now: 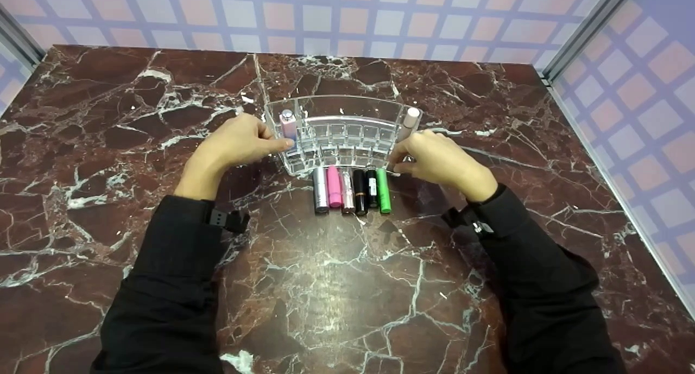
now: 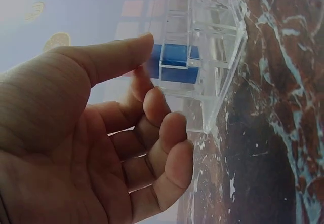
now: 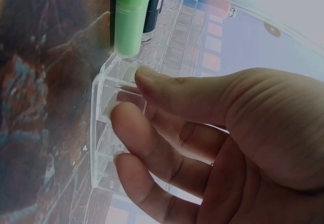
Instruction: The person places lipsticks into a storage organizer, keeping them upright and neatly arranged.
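A clear acrylic lipstick organizer (image 1: 347,105) with stepped compartments stands on the table. My left hand (image 1: 239,140) grips its left end between thumb and fingers, beside a pink and blue lipstick tube (image 1: 288,125) upright in that end compartment. At the opposite end, my right hand (image 1: 434,157) holds the organizer near its front corner. A beige-capped tube (image 1: 411,119) stands there, partly hidden by the fingers. In the right wrist view, the thumb and curled fingers of the right hand (image 3: 187,133) meet the clear wall close to a green tube (image 3: 132,19).
Several lipstick tubes lie side by side before the organizer: silver (image 1: 321,189), pink (image 1: 334,187), clear-cased (image 1: 347,191), black with a gold band (image 1: 360,192), black with a label (image 1: 372,188) and green. Checkered panels (image 1: 347,16) border the marbled table (image 1: 326,287).
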The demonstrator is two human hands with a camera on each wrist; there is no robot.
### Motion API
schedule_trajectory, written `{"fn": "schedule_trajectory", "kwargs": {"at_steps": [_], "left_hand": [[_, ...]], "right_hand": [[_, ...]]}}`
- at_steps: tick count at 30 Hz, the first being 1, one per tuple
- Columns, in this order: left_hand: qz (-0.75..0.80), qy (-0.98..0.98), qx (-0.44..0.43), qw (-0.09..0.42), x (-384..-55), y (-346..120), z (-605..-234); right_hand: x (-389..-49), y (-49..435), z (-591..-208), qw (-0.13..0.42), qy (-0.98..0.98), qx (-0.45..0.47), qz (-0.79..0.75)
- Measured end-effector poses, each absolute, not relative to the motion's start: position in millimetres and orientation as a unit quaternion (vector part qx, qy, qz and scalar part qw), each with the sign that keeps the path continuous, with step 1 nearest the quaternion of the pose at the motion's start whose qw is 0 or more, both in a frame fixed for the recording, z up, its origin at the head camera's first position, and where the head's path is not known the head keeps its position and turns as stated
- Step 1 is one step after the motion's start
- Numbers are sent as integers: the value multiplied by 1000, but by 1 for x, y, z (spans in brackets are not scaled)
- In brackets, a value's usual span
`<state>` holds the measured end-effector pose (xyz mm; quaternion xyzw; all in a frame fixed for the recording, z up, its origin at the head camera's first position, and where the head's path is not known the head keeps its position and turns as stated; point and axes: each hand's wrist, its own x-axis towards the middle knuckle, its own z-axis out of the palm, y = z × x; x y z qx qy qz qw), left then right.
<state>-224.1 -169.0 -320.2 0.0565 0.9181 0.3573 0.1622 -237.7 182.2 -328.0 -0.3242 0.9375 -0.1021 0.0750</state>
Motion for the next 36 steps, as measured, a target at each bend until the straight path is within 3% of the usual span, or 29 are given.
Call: {"fn": "schedule_trajectory", "kwargs": {"at_steps": [10,22,36], "left_hand": [[308,920,63,232,-226,-163,-328],[311,910,102,254,-225,-155,-332],[320,909,89,252,-227,-151,-335]], "right_hand": [[-237,182,-328,75,938,-323,-103],[-237,182,-327,74,937,-326,-99],[-238,182,-328,71,935,-334,-99]]}}
